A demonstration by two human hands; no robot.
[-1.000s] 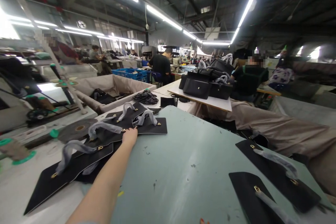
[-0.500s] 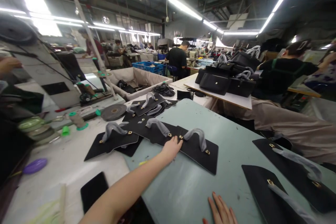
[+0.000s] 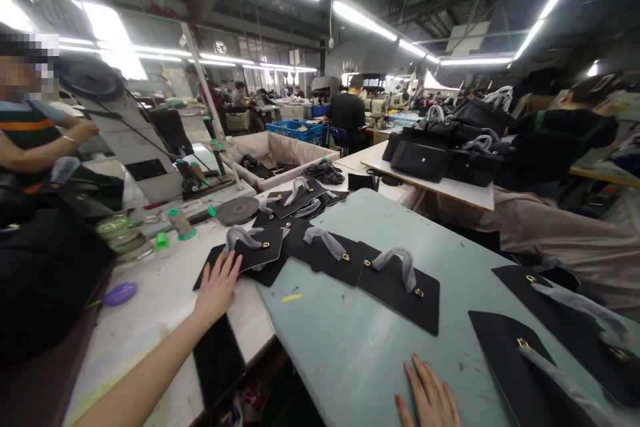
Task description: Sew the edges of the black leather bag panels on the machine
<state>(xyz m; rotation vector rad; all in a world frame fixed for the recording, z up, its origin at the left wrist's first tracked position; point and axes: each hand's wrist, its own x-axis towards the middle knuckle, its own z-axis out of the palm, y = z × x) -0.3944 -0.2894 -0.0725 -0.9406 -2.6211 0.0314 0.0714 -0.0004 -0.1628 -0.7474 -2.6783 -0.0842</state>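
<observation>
My left hand reaches across to a black bag panel with a plastic-wrapped handle, its spread fingers on the panel's near edge. Flat on the pale green tabletop rests my right hand, fingers apart and nothing in it; the frame cuts it off below. Two more handled panels lie end to end in the middle, a left panel and a right panel, with gold-coloured fittings. Nearer my right hand are another panel and one beyond it.
A black phone-like slab lies below my left arm. Thread spools, a purple oval item and a tape roll are on the left. Black handbags are piled on a far board. A co-worker is at the left machine.
My left hand has moved left from the middle panels to the panel on the left. My right hand stays on the table. The view has turned a little left.
</observation>
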